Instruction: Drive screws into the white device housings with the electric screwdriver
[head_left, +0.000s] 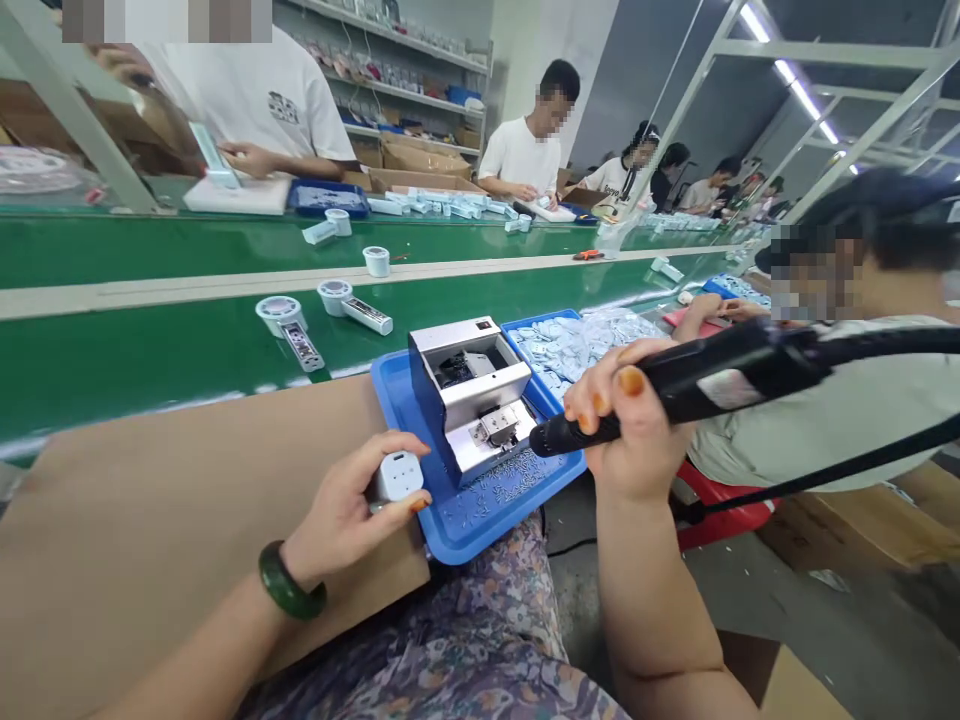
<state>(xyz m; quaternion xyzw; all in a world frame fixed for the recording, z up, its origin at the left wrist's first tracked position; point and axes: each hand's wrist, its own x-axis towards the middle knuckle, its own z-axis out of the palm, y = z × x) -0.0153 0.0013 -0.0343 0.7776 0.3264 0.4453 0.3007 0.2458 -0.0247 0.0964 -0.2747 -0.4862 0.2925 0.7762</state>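
Observation:
My left hand [352, 505] is closed round a pale blue plastic housing [401, 476]; its end face with small holes points up, and the rest of it is hidden in my palm. In my right hand [626, 410] is a black electric screwdriver [720, 375], its cable running off to the right. The screwdriver's nose is close to the front of a screw feeder [469, 400] with a silvery top; I cannot tell whether they touch. The feeder stands in a blue tray [450, 545], where many small loose screws [510, 482] lie.
Behind the feeder, another blue tray holds many pale blue parts [551, 345]. Several assembled pieces [300, 345] rest on the green conveyor [187, 350]. Cardboard [187, 500] covers the bench at left. A co-worker [810, 400] sits close on the right; others work across the line.

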